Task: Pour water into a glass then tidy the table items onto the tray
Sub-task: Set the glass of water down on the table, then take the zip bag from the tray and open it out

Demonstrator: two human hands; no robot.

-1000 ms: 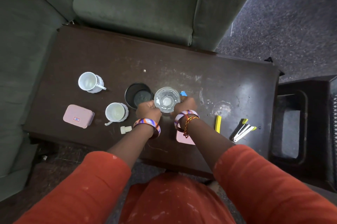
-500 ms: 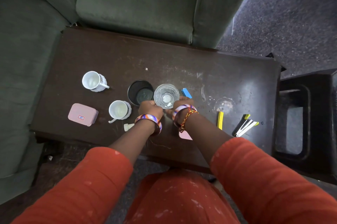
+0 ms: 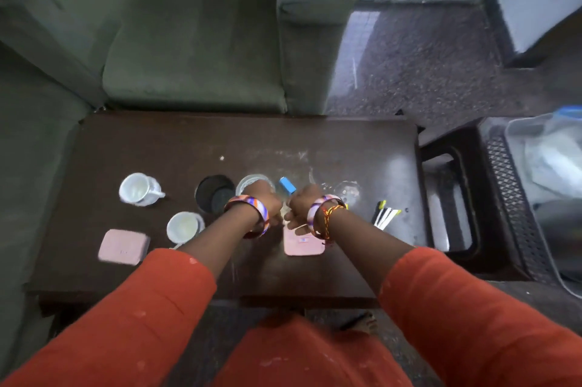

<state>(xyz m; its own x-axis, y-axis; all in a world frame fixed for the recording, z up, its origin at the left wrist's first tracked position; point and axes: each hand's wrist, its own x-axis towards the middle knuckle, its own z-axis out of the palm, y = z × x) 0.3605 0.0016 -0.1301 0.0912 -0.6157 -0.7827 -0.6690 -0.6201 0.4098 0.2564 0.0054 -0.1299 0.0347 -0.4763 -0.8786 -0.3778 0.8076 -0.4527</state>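
The clear glass [image 3: 251,182] stands mid-table between a black cup [image 3: 213,194] and a small blue item [image 3: 287,185]. My left hand [image 3: 265,199] is curled over the glass's near right side; blur hides whether it grips it. My right hand [image 3: 301,201] is curled shut, apart from the glass, above a pink box [image 3: 304,245]. Two white cups [image 3: 138,189] [image 3: 184,227] and another pink box [image 3: 123,247] lie to the left. Pens [image 3: 386,216] lie to the right. A metal tray [image 3: 448,207] sits on the low stand right of the table.
The dark wooden table [image 3: 315,141] has green sofa seats [image 3: 195,49] behind it and to its left. A clear plastic container [image 3: 549,153] rests on the stand at the far right. Dark carpet [image 3: 419,71] lies beyond.
My right hand has come off the glass and moved right. My left hand has shifted over the glass's near side. The view has tilted up, showing more sofa and floor.
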